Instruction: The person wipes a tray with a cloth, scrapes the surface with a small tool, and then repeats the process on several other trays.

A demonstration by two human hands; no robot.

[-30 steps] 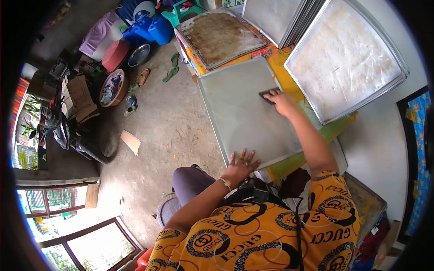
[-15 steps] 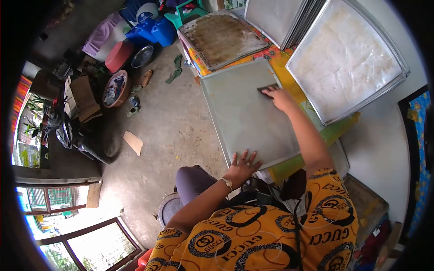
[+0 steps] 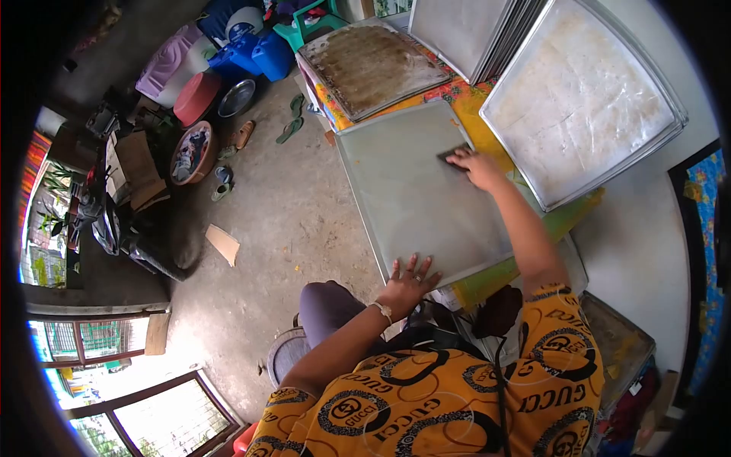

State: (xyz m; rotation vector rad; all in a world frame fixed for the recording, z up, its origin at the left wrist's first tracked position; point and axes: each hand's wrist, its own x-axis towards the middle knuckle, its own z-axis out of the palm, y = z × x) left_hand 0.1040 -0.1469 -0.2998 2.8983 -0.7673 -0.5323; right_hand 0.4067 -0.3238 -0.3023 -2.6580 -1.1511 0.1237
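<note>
A flat grey metal baking tray (image 3: 419,190) lies on the table in front of me. My left hand (image 3: 410,282) rests on its near edge, fingers spread and flat. Toward the tray's far right side, my right hand (image 3: 474,166) presses a dark, thin scraper or scouring pad (image 3: 452,154) against the surface; its exact kind is hard to make out. The fingers of that hand are bent over the dark piece.
Beyond the tray lies a brown-stained tray (image 3: 373,65). More trays (image 3: 582,103) lean at the right against the wall. The table has an orange floral cloth (image 3: 466,99). On the floor at left are a laundry basin (image 3: 195,152), sandals (image 3: 289,129) and a motorcycle (image 3: 110,221).
My right hand has shifted slightly toward me and to the right over the tray, with the dark piece still under its fingers. My left hand stays in place.
</note>
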